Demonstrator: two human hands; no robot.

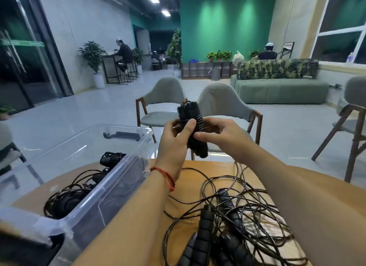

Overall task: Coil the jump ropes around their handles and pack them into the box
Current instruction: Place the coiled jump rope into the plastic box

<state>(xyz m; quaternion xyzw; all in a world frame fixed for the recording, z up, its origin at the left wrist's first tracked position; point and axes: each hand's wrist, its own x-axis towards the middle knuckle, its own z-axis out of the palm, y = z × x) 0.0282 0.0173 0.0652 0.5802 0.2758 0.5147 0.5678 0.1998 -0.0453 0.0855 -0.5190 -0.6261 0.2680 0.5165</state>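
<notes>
We see both hands raised above the far edge of the wooden table (213,165), working one jump rope. The left hand (174,140) grips the pair of black handles (188,115) held side by side and nearly upright, thumb pressed across their front and fingers curled behind. The right hand (215,133) meets them from the other side, its thumb and fingertips pinching the cord (200,123) where several turns are already wound round the handles (how tightly, we cannot tell). A red string bracelet (164,176) circles the left wrist. Below the hands a tangle of loose ropes (237,202) sprawls over the table, with ribbed black grips (206,226) lying among the loops near our edge. To the left stands the clear plastic box (118,166), touching the table's left side, and through its wall we make out coiled ropes (67,200) already lying inside, another bundle (111,158) further back. Two grey chairs (164,99) stand just beyond the table.
</notes>
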